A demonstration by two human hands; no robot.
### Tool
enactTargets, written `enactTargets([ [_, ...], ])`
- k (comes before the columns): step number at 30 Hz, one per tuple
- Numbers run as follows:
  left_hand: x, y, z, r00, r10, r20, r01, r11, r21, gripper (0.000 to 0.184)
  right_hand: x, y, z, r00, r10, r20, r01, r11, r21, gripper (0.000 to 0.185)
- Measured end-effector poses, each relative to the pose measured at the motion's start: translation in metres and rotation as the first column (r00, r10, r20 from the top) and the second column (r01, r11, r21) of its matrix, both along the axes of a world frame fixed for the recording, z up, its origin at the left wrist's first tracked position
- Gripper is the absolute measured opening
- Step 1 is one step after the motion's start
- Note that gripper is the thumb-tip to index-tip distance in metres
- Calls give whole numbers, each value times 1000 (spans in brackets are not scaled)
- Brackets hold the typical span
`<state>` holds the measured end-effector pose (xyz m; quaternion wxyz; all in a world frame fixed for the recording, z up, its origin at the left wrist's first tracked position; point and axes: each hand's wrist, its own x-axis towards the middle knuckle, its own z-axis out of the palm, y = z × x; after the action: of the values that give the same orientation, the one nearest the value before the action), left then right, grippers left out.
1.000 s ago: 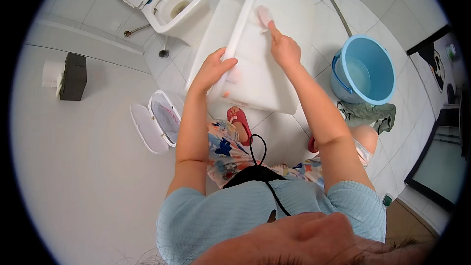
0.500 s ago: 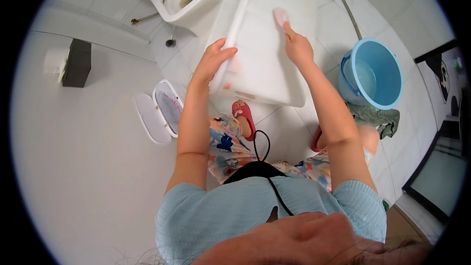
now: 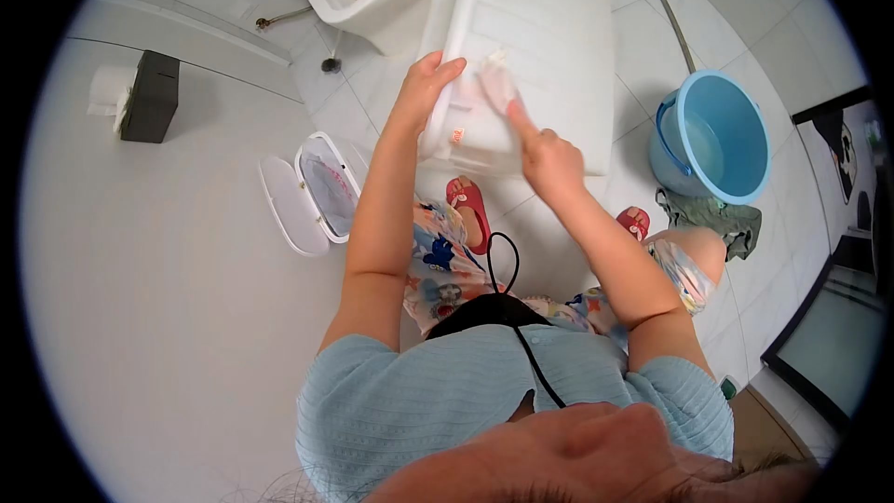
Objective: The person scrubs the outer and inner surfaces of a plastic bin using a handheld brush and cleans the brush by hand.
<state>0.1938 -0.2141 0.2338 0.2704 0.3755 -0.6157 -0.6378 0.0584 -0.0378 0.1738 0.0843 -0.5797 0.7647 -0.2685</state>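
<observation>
The translucent white tub (image 3: 559, 37) lies in front of you on what looks like its side, its long axis running away from your body and its thick rim (image 3: 458, 28) along the left. The pale pink cloth (image 3: 497, 82) rests against the upward panel, near the tub's close end and not far from an orange label (image 3: 457, 135).

From your right hand (image 3: 554, 166), the cloth lies just ahead and slightly left, its longer direction slanting away in line with your extended digit. That hand is the one on it: it grips the cloth at its near end, the other fingers curled under, though you can't see how they meet it. Your right forearm comes in diagonally from the right, elbow lightly bent.

Your left hand (image 3: 428, 84) clasps the rim, thumb over the panel side, just left of the cloth; that arm reaches forward, nearly straight.

Farther out, the toilet (image 3: 396, 14) stands beyond the rim, the open waste bin (image 3: 358, 163) sits left, and the blue bucket (image 3: 676, 149) stands right, beside a crumpled green cloth (image 3: 736, 224).
</observation>
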Motion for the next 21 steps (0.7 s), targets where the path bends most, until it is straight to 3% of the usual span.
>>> enactTargets([
  [5,4,-4,-3,1000,-6,-15,7,999,35,42,-52,40,-54,985,-161,-58,161,987,6,57],
  [7,4,-2,-3,1000,-12,-21,13,1000,29,41,-68,50,-64,951,-308,-6,307,944,123,57],
  [9,3,-1,1,1000,20,-2,-20,1000,20,40,-72,44,-64,936,-352,11,345,923,170,58],
  [14,3,-1,1,1000,8,-16,-7,998,57,41,-13,4,-22,996,-84,9,84,996,-31,63],
  [17,5,-6,-7,1000,9,-29,-8,999,32,41,19,-17,19,999,24,32,-22,998,-63,65],
  [21,8,-3,-4,999,20,-26,-18,998,61,42,-11,-31,-2,997,-55,-49,53,998,-40,63],
])
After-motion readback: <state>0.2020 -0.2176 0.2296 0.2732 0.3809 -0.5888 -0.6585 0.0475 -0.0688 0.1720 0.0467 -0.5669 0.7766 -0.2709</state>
